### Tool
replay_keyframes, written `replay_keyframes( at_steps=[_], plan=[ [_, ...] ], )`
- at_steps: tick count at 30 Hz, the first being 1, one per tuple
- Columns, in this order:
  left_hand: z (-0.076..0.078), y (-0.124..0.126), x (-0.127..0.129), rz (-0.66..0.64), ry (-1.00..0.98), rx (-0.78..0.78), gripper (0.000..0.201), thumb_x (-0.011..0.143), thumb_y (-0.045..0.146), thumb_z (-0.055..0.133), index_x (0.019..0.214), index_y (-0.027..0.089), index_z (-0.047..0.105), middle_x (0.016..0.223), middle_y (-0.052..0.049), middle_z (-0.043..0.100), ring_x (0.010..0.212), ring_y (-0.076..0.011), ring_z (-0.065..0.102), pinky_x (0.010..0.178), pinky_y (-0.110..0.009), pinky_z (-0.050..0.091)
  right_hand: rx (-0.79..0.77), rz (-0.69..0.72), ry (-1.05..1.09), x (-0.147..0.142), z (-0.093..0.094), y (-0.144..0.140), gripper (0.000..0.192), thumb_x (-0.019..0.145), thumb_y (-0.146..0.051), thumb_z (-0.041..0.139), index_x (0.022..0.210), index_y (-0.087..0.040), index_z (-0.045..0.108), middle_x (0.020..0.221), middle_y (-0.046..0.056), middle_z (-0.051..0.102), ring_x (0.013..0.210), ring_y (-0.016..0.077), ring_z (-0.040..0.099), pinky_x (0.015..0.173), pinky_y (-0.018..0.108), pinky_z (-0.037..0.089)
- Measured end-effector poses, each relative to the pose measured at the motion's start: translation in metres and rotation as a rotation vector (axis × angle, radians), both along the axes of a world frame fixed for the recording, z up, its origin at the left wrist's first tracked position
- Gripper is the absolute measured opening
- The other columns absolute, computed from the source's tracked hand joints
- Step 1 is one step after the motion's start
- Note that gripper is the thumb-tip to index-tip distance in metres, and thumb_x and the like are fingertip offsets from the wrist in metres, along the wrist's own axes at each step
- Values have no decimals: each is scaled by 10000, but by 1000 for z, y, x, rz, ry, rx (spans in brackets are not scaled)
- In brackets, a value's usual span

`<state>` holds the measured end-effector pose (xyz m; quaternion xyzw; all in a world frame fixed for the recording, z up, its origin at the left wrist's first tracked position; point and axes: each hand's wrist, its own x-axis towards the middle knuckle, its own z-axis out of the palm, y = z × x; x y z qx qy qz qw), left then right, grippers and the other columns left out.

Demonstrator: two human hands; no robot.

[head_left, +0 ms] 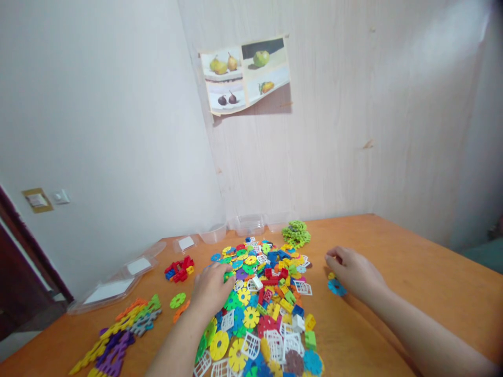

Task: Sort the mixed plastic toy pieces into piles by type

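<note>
So we've got a big mixed heap of plastic pieces (251,317) in the middle of the counter (408,256), probably because that's within reach of both our hands. Our left hand (212,287) is at the heap's left side, fingers bent down by the pieces; honestly can't tell if that grip has anything. Our right hand (356,269) is off the heap's right side, fingers curled in, with a blue disc (337,287) right under it. Can't tell if that grip has the disc or it's just lying there.

We figure the matching clusters sit apart to be separate from the mix: red bricks (183,268) and interlocking strips (113,335) on the left, a green stack (296,234) at the back. Clear tubs (250,226) line the wall (314,167) and lids (109,291) run along the left edge, so it's tight over there. We've got more elbow room on the right, out to the slanting far edge.
</note>
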<state>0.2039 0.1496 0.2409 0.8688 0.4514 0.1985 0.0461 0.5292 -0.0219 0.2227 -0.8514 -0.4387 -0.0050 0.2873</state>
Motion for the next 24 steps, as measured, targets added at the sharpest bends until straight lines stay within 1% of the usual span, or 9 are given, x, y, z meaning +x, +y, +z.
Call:
replay_keyframes(
  at_steps=[2,7,11,15,19,22,24],
  plan=[
    [0,0,0,-27,-36,-7,283,841,312,553,1078,222,680,1107,-83,664,1076,-267,611,890,-360,439,32,41,-17,-8,1,0,317,914,-406,414,933,-232,679,901,66,702,812,214,649,667,289,401],
    [5,-4,5,-95,-197,-17,297,841,255,544,1105,191,664,1169,-101,649,1125,-248,594,945,-344,435,110,112,-33,-25,3,-1,305,925,-382,418,905,-233,684,886,58,696,834,208,642,711,286,410],
    [13,-15,9,-110,-262,-57,296,867,287,525,1119,216,662,1153,-75,688,1113,-252,613,920,-345,443,155,181,-40,-40,4,-2,294,928,-374,428,900,-238,687,862,46,689,816,198,635,716,279,414],
    [17,-23,13,-82,-313,-76,328,886,353,512,1156,219,640,1054,-63,719,1028,-256,646,851,-341,456,175,287,-37,-54,5,-3,274,933,-350,428,885,-235,673,849,35,675,788,190,622,714,280,417],
    [15,-23,14,-92,-366,-88,301,912,389,477,1070,214,663,1001,-56,719,968,-246,652,828,-342,454,210,364,-25,-63,2,-3,252,932,-330,440,833,-228,647,829,30,656,771,185,606,701,279,418],
    [14,-22,15,-149,-425,-44,271,904,389,510,993,210,693,1011,-58,699,984,-237,632,863,-343,443,232,397,-5,-70,3,-4,241,932,-316,448,827,-227,646,819,28,648,771,184,604,699,279,422],
    [14,-24,18,-205,-465,-38,254,894,389,541,948,208,711,974,-55,684,963,-227,623,865,-335,440,243,427,12,-75,6,-5,247,940,-320,447,843,-226,654,824,28,648,773,182,606,697,281,427]
  ],
)
